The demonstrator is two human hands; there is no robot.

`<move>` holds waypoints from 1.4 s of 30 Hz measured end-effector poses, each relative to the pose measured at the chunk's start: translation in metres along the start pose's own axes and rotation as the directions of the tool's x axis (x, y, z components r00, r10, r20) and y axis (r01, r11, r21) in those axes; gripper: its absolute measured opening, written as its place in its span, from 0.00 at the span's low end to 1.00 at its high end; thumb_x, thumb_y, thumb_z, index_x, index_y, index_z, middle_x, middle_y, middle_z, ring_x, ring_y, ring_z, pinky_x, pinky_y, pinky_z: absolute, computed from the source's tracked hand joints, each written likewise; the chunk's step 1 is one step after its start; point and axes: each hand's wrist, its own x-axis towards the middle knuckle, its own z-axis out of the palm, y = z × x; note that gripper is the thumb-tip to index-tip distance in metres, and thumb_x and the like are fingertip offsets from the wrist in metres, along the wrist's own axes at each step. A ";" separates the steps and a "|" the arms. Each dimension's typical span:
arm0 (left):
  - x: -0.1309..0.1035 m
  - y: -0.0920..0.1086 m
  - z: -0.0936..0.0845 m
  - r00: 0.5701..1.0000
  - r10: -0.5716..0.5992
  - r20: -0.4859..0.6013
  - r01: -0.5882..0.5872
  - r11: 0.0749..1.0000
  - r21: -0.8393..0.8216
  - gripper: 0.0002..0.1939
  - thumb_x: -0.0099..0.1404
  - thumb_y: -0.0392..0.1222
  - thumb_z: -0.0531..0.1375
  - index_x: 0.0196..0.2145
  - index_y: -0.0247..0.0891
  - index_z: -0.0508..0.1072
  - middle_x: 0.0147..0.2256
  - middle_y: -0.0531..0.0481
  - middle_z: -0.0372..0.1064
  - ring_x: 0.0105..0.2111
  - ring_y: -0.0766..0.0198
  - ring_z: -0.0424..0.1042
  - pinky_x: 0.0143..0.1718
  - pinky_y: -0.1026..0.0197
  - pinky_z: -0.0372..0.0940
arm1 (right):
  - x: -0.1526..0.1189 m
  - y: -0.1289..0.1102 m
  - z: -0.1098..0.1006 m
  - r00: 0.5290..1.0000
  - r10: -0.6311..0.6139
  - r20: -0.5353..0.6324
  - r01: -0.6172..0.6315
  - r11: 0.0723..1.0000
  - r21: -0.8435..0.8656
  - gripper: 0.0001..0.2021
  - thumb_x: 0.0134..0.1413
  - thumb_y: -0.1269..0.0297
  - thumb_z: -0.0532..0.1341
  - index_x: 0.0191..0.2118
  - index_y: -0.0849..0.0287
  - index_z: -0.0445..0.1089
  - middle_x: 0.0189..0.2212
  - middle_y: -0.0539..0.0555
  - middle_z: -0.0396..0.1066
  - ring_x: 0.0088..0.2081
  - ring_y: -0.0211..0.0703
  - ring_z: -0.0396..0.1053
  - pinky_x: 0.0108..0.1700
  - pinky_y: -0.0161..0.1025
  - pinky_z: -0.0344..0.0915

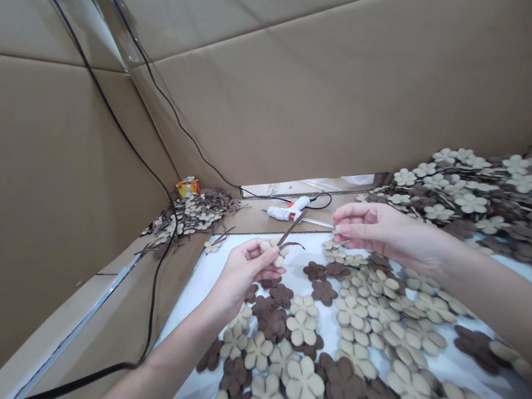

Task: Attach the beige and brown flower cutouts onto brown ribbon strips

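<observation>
My left hand (251,268) pinches a small beige flower cutout (272,246) with thin dark brown strips (292,229) sticking out to the upper right. To its right, my right hand (378,229) is raised above the flowers with thumb and fingers pressed together; whatever they hold is too small to make out. Below both hands, many flat beige flowers (304,384) and dark brown flowers (343,381) lie loose and overlapping on a white sheet (183,365).
A white hot glue gun (292,209) lies beyond my hands. One heap of beige and brown flowers (471,202) rises at the right; another pile of pieces with strips (193,214) sits back left by an orange packet (188,186). A black cable (130,140) crosses on the left. Cardboard walls (330,96) enclose the space.
</observation>
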 end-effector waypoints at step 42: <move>0.000 0.000 0.001 0.994 -0.094 0.056 0.091 0.994 0.056 0.13 0.55 0.47 0.64 0.27 0.35 0.67 0.27 0.51 0.70 0.29 0.65 0.74 0.32 0.67 0.68 | 0.002 0.009 0.010 0.993 0.035 0.110 -0.022 0.993 -0.118 0.15 0.44 0.55 0.67 0.25 0.62 0.69 0.24 0.51 0.70 0.26 0.33 0.68 0.32 0.30 0.64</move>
